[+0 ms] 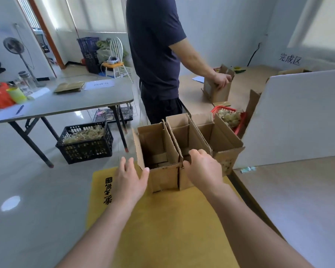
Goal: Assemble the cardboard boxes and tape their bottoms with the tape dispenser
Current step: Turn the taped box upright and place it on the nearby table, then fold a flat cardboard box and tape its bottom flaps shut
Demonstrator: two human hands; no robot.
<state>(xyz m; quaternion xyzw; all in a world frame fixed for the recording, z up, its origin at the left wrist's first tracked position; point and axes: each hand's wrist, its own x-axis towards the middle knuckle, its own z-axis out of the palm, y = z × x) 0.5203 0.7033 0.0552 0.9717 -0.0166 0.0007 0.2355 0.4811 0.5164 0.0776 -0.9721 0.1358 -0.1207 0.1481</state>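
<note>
Three open-topped cardboard boxes stand side by side on a yellow cardboard surface (162, 219). The left box (162, 178) is nearest my left hand (131, 177), which is spread open, its thumb touching the box's front left corner. My right hand (203, 169) grips the near top edge of the middle box (184, 182), fingers curled over the rim. The right box (226, 146) stands apart from both hands. No tape dispenser is visible.
A person in a dark shirt (155, 55) stands behind the boxes, holding another cardboard box (218, 88) on a brown table. A red basket (228, 117), a white board (298, 117), a grey folding table (70, 101) and a black crate (85, 142) surround the spot.
</note>
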